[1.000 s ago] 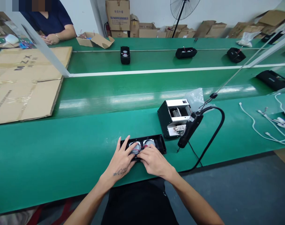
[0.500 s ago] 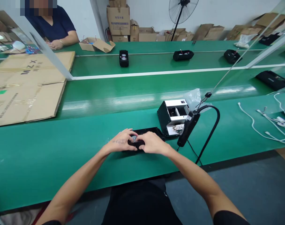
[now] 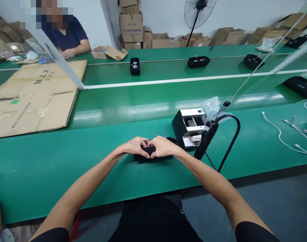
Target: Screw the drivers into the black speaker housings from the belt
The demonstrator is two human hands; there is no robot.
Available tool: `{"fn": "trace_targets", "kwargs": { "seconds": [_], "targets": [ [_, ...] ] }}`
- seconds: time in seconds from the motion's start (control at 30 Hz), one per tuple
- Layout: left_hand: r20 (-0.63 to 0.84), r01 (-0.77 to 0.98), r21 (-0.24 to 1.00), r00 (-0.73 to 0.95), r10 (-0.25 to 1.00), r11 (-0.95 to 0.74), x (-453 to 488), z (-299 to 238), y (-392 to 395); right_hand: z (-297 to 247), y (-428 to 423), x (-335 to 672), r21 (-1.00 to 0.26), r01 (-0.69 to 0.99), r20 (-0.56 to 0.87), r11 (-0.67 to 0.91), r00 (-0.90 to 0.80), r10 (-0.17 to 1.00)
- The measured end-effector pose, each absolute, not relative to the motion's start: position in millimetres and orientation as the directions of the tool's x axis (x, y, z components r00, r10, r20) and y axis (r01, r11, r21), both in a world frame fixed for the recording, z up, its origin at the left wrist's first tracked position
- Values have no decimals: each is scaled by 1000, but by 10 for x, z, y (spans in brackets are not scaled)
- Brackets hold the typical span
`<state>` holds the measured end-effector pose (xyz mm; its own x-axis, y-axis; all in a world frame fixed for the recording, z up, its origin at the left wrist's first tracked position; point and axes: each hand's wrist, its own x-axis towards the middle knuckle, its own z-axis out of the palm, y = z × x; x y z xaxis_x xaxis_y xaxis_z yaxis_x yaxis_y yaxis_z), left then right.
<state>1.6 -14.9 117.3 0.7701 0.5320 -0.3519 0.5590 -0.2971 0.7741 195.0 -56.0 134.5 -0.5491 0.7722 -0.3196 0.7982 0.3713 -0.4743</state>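
A long black speaker housing (image 3: 148, 151) lies on the green bench in front of me, mostly covered by my hands. My left hand (image 3: 137, 147) curves over its left part, thumb along the near edge and fingers on the far side. From the right, my right hand (image 3: 163, 147) grips it the same way, and the two thumbs nearly meet. Between the fingers a little of the inside shows; what the fingertips press on there is hidden. Just right of the housing stands a black and white tabletop machine (image 3: 178, 129). A black electric screwdriver (image 3: 205, 143) hangs in front of it.
Behind the bench runs a green conveyor (image 3: 143, 72) carrying several black housings (image 3: 198, 61). Flattened cardboard (image 3: 42, 97) lies at left, white cables (image 3: 277, 131) at right. A clear plastic bag (image 3: 211, 106) is behind the machine. Across the conveyor sits a person (image 3: 65, 35).
My hands have drawn closer together over the housing, and the round silvery part seen between them is now mostly covered. The whole view has shifted slightly.
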Motion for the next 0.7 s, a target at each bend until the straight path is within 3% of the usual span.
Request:
{"fn": "trace_targets", "kwargs": {
  "seconds": [0.2, 0.43, 0.5, 0.57, 0.63, 0.7],
  "targets": [
    [-278, 492, 811, 801, 531, -318, 2, 1145, -179, 1297, -656, 1958, -408, 815, -257, 411, -534, 805],
    [-240, 496, 772, 807, 540, -398, -15, 1165, -202, 1321, -738, 1953, -414, 801, -224, 433, -551, 804],
    [-203, 493, 742, 811, 549, -455, -33, 1139, -263, 1351, -857, 1982, -440, 760, -125, 478, -579, 805],
    [-111, 473, 684, 820, 561, -556, -57, 1076, -398, 1373, -1032, 2073, -514, 685, 95, 516, -552, 828],
    [14, 440, 580, 836, 548, -686, -80, 988, -602, 1367, -1225, 2242, -602, 640, 372, 478, -306, 877],
    [112, 412, 462, 851, 513, -785, -99, 902, -831, 1316, -1385, 2476, -645, 688, 574, 334, 147, 806]
  ]
}}
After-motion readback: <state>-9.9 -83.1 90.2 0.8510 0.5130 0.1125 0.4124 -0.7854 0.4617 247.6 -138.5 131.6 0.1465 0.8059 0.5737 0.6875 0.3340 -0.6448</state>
